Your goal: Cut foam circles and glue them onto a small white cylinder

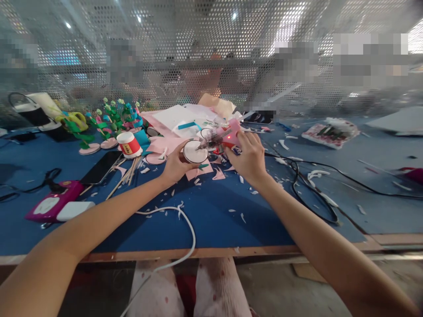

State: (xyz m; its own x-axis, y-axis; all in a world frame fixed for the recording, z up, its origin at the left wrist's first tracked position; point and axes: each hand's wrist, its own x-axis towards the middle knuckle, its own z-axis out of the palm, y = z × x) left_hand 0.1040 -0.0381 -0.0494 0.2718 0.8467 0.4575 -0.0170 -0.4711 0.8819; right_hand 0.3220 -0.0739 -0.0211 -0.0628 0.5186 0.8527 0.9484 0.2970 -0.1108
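My left hand [175, 166] is wrapped around a small paper cup [194, 152], whose round white end faces me. In my right hand [248, 157] is a pink hot glue gun [231, 132] with a small red light lit. Its nozzle points left, right at the edge of the cup's white end; I cannot tell whether it touches. A translucent glue stick [246, 115] sticks out at the back of the gun. Pink paper scraps [218, 174] lie beneath both hands.
A red and white paper cup [129, 145] stands upside down beside wooden sticks [130, 172] and a phone [102, 167]. Green paper plants [114, 116] stand at the back left. A purple power strip [54, 203], white cable [190, 229] and black cord [297, 189] lie about.
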